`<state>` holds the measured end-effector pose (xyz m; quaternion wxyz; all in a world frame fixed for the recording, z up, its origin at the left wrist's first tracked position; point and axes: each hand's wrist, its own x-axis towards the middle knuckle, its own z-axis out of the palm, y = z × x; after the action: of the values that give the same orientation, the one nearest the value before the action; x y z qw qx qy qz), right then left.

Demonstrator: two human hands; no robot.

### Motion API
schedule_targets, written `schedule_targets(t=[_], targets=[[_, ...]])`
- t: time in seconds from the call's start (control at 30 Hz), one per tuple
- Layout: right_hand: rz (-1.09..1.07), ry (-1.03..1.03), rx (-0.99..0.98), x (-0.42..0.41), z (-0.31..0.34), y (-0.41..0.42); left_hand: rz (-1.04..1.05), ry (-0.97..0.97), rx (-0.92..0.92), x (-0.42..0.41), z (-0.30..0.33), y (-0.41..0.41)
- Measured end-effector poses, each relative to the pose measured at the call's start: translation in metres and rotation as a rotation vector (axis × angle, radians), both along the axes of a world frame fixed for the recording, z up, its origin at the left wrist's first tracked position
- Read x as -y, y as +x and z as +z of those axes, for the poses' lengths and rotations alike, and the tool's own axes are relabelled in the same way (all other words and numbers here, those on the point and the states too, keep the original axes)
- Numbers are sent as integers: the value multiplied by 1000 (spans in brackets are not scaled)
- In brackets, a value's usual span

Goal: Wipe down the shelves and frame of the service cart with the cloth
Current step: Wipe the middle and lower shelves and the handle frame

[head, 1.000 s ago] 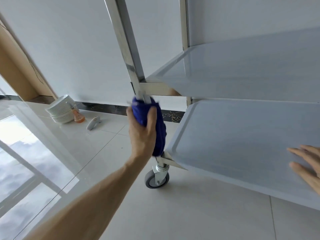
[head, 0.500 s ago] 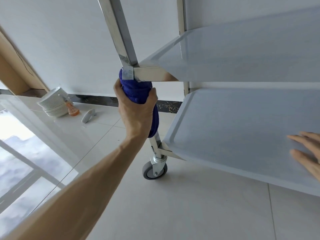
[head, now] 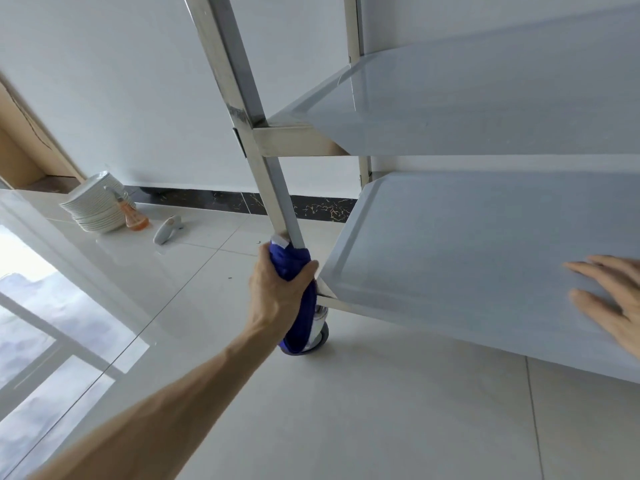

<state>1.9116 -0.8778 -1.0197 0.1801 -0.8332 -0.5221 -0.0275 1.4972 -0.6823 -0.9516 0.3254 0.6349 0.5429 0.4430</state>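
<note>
Cloth [head: 294, 268] wrapped round cart post [head: 273, 188], left hand [head: 277, 292] fingers gripping it.

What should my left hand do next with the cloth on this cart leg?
Probably slide the blue cloth down the last stretch of the leg: the left hand grips it just above the lower shelf corner, near the caster.

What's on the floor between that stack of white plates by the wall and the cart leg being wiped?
In the head view, an orange spray bottle leans at the plates, then a white handheld object lies on the tiles before the cart leg.
</note>
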Motion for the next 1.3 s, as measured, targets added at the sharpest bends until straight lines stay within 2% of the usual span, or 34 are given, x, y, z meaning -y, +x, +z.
schedule_targets(t=[0.07,0.13,0.27,0.37,0.43,0.5,0.53,0.6,0.67,0.73,0.77,0.83,0.9,1.0,1.07,1.17,1.23,1.3], targets=[[5,-73,10,3,2,2,62,-35,26,12,9,-10],[2,-129,34,6,3,3,70,-187,170,34,16,-17],[16,-233,28,4,27,-10,-95,-483,359,74,22,-7],[41,-138,-6,-5,55,-38,-176,-564,474,77,33,19],[103,-42,-152,-12,69,-63,-255,-546,481,73,39,40],[148,20,-268,-19,75,-77,-337,-369,327,68,44,63],[143,34,-312,-22,76,-80,-382,-199,180,66,45,74],[96,62,-369,-26,74,-80,-479,216,-229,57,42,93],[44,77,-385,-26,71,-75,-563,482,-672,48,31,106],[25,72,-381,-27,69,-73,-697,466,-967,44,17,111],[26,73,-375,-27,68,-73,-772,395,-1006,42,12,110],[51,100,-374,-29,70,-79,-870,285,-894,37,14,103],[141,141,-368,-35,76,-94,-848,299,-719,29,27,85],[391,147,-275,-54,89,-130,-646,498,-453,20,49,45],[520,52,-164,-73,90,-157,-488,560,-305,20,58,16],[537,-204,-18,-98,81,-198,-194,493,-166,18,62,-21],[502,-272,51,-110,72,-219,-15,383,-117,10,65,-35],[463,-260,102,-121,67,-240,-14,251,-58,2,73,-36]])
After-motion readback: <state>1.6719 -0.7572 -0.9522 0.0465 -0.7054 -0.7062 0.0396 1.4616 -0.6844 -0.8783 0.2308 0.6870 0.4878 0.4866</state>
